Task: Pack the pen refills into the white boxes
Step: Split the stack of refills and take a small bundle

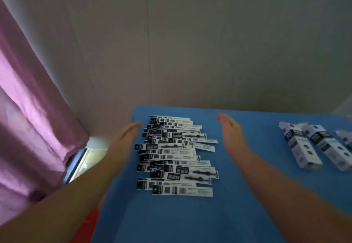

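- Both forearms reach over the blue table [190,220].
- Left hand [124,138] and right hand [231,134]: fingers straight, pressed together, holding nothing.
- Refills [175,155] piled between them.
- Boxes [312,145] at 3 o'clock.

We can't read any text. The refill packs [176,156], piled near the table's [190,220] far left corner, carry black label blocks and barcode-like marks, all blurred. The white boxes [312,145] by the right edge show dark printed panels, also illegible. No brand or number legible.
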